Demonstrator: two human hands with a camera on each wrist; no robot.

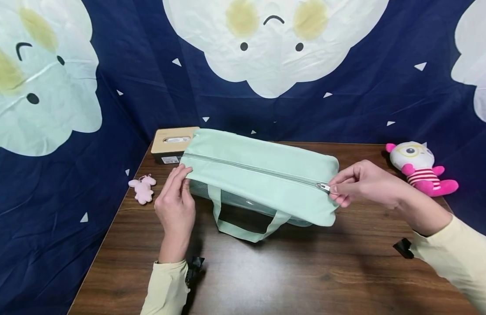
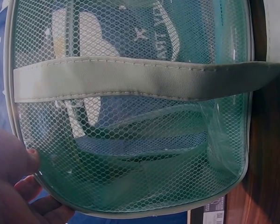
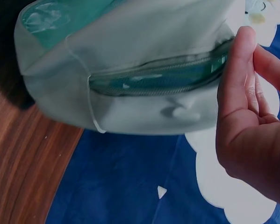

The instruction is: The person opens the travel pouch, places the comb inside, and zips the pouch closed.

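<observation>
A mint-green bag (image 1: 262, 175) with mesh sides and a strap handle (image 1: 243, 234) lies across the table. A long zip runs along its top panel. At its left near corner, my left hand (image 1: 176, 203) holds the edge, fingers over the top and thumb by the near side. My right hand (image 1: 365, 183) pinches the metal zipper pull (image 1: 323, 187) at the right end of the top. In the right wrist view, the zip gapes along the bag's end panel (image 3: 144, 114), showing the see-through inside. Through the mesh (image 2: 144, 126) in the left wrist view, the inside looks hollow.
A wooden-topped tissue box (image 1: 176, 140) stands behind the bag's left end. Left of the bag lies a small pink plush toy (image 1: 143, 189). A larger plush toy in a striped top (image 1: 420, 168) sits at the right edge. A blue cloud-print curtain (image 1: 227, 105) hangs behind the table.
</observation>
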